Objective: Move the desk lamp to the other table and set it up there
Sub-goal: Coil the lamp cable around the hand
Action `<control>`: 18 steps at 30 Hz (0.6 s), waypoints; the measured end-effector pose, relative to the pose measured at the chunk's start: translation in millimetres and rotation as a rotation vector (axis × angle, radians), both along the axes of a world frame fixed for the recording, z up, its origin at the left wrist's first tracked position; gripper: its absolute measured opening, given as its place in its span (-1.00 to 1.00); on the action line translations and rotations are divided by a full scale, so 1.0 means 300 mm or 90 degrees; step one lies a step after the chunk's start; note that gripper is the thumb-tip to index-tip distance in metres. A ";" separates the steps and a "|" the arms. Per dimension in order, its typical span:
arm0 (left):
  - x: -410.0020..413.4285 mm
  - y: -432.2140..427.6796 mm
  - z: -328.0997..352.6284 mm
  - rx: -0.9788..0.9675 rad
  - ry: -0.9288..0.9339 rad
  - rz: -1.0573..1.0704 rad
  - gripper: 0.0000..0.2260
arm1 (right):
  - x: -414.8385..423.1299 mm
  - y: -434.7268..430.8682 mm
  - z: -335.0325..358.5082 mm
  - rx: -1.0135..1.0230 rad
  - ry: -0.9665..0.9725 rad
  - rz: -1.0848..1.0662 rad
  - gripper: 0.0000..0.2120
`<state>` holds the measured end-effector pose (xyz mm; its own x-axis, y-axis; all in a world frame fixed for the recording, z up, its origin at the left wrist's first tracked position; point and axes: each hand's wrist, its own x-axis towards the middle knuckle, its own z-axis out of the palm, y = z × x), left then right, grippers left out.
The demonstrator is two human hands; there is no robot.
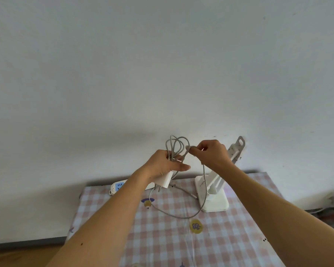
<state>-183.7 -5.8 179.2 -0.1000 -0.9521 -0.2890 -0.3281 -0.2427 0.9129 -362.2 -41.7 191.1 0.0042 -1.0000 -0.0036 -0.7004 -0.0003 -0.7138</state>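
The desk lamp (215, 201) stands upright at the back right of the worktop (162, 243), close to the wall, with its folded arm leaning up and to the right. Its grey cord (169, 151) runs from the base across the checked cloth in a slack bow and rises to our hands above the worktop.

Left hand (167, 163): the grip is closed round several loops of the cord together with the white adapter (165, 180). The adapter's pins point down and are free of any socket.

Right hand (210, 154): thumb and fingers pinch a single strand just beside the loops.

We judge the step in hand to be managing the cord as a coil. Whether a turn is being added or released cannot be told from this view.

To do it well:
1. Hold the left grip firm on loops and adapter, so that no turn slips out.
2. Feed each turn with the right hand at the same loop size, and let the strand roll between the fingers to avoid twist.
3. Draw only from the slack on the cloth. Once the cord goes taut toward the base, stop, because a further pull could tip or drag the lamp.
4. Guide the cord clear of the power strip (118, 186) lying at the back left.
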 end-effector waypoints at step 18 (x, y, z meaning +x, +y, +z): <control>-0.017 -0.011 -0.026 0.027 0.061 -0.084 -0.89 | 0.068 -0.026 0.076 0.181 -0.451 -0.109 -0.90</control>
<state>-188.8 -9.1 171.4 -0.2528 -0.9157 -0.3125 -0.2723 -0.2426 0.9311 -341.8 -49.5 213.8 -0.0527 -0.9480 -0.3138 -0.0515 0.3164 -0.9472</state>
